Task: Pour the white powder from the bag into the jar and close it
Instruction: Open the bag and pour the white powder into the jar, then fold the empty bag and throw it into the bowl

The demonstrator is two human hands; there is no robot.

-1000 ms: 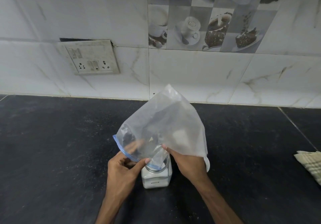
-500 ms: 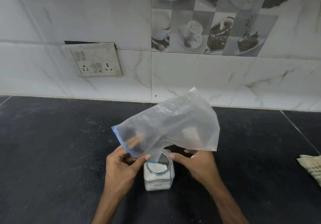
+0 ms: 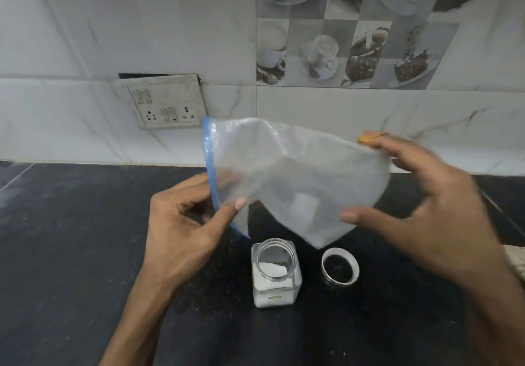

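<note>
A clear plastic zip bag [image 3: 295, 178] with a blue seal strip hangs in the air above the counter, nearly empty with a small patch of white powder inside. My left hand [image 3: 184, 229] pinches its blue mouth edge between thumb and fingers. My right hand [image 3: 420, 206] holds the bag's far side, thumb under it and fingers spread behind. Below the bag a square glass jar [image 3: 274, 274] stands open on the black counter, with white powder inside. Its round lid [image 3: 340, 266] lies upside down just right of the jar.
The black stone counter [image 3: 71, 252] runs to a white tiled wall with a switch and socket plate [image 3: 163, 101]. A folded cloth [image 3: 515, 260] peeks in at the right edge.
The bag has been lifted up and away from the jar mouth and turned flatter. Both hands rose with it, the right one moving out to the right. The lid is now uncovered.
</note>
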